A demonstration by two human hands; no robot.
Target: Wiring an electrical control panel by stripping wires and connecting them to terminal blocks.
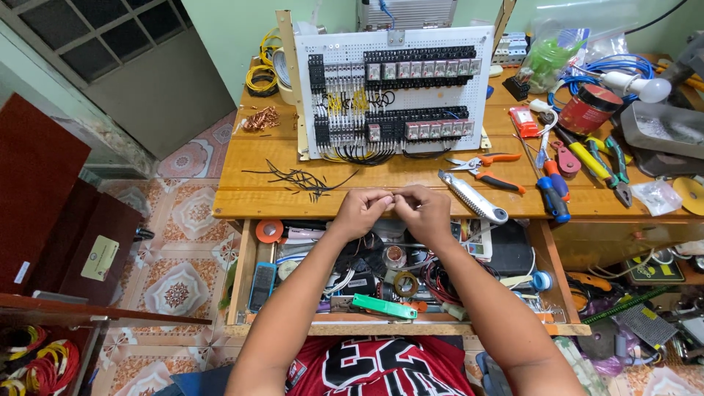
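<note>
Wire piece, one, tiny, pinched between fingers of left hand and right hand, above open drawer; two hands touching.

— Where does the view sit?

— On my head, looking steeply down and forward over the wooden workbench, close enough that my forearms fill the lower frame.

— What does it take in?

— The open drawer below the workbench's near edge, the white relay panel upright at its far side.
</note>
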